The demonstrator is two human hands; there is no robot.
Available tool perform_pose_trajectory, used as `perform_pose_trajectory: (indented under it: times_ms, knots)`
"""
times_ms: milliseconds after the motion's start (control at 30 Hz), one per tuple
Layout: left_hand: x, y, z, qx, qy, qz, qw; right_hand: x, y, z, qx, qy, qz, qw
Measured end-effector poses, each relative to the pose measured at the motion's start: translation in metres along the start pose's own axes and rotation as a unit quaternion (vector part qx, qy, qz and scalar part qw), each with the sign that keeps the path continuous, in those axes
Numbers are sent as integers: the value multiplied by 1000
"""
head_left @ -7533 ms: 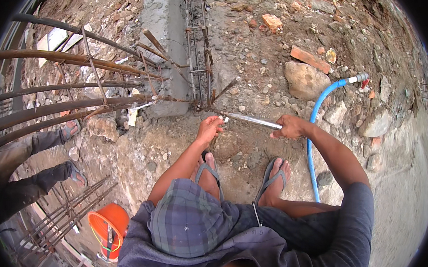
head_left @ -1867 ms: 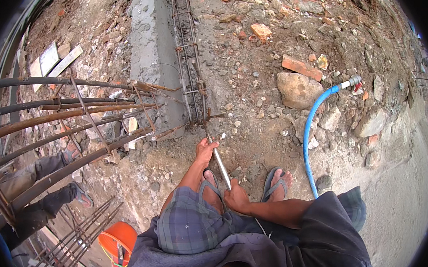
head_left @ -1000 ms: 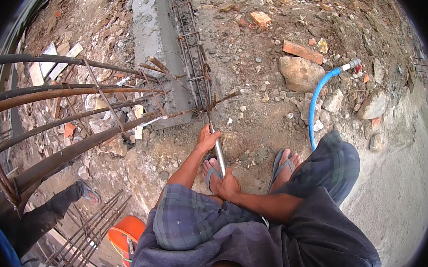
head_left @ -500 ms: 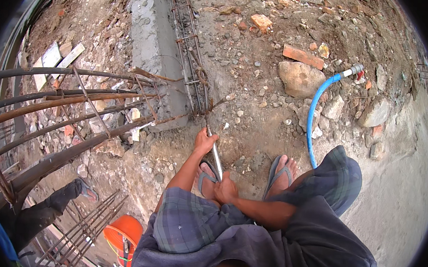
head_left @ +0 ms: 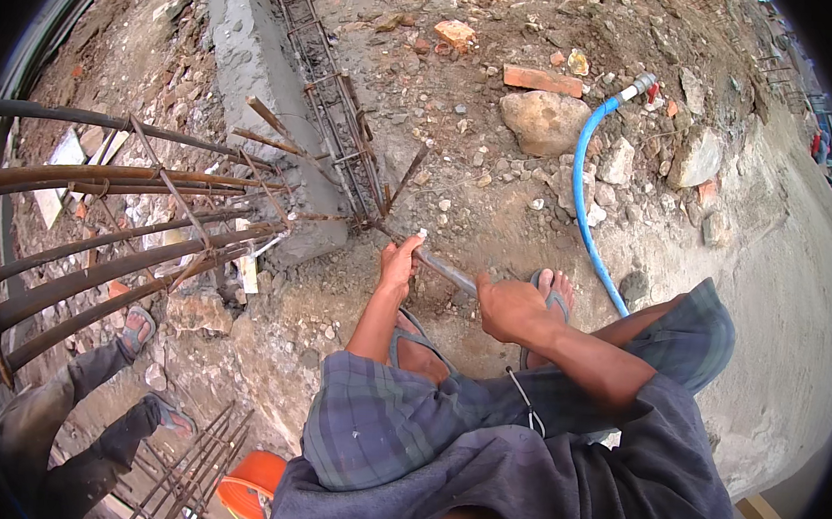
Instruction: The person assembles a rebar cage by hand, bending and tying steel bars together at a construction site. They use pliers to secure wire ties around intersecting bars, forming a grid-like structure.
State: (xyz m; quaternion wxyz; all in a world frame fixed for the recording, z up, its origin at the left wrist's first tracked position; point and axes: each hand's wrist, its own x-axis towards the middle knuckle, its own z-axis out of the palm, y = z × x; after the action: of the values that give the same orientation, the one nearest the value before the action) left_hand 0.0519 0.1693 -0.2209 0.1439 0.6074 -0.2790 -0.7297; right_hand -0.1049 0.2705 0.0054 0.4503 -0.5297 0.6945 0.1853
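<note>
A grey metal pipe (head_left: 447,270) slants down to the right from the near end of a rusty rebar cage (head_left: 334,124). A thin rusty bar from the cage's end meets the pipe's far end; whether it goes inside is hidden by my fingers. My left hand (head_left: 398,264) is closed around that far end, thumb up. My right hand (head_left: 509,307) grips the pipe's near end, in front of my right foot. Another short rusty bar (head_left: 408,176) sticks up beside the cage's end.
Several long rusty bars (head_left: 132,182) reach in from the left. A grey concrete beam (head_left: 242,54) lies beyond them. A blue hose (head_left: 581,175) curves past rocks and a brick (head_left: 547,81). Another person's legs (head_left: 78,400) and an orange bucket (head_left: 251,484) are lower left.
The pipe's near end has swung right and away from me with my right hand; my left hand stays by the cage's end. The view has shifted, and more of the other person's legs shows.
</note>
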Motion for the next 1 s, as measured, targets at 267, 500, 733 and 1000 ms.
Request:
perform_pose_trajectory:
  times_ms: [267, 500, 733, 1000]
  knots:
    - [-29, 15, 19, 64, -140, 85, 984, -22, 90, -86, -214, 5, -7, 977]
    - [-101, 128, 26, 128, 58, 594, 792, 3, 145, -139, -313, 20, -48, 948]
    - [-108, 220, 33, 229, -232, 459, 826, 121, 171, -120, -274, 56, -133, 951]
    - [-130, 185, -14, 144, -253, 478, 829, 195, 192, -123, -280, 39, -170, 944]
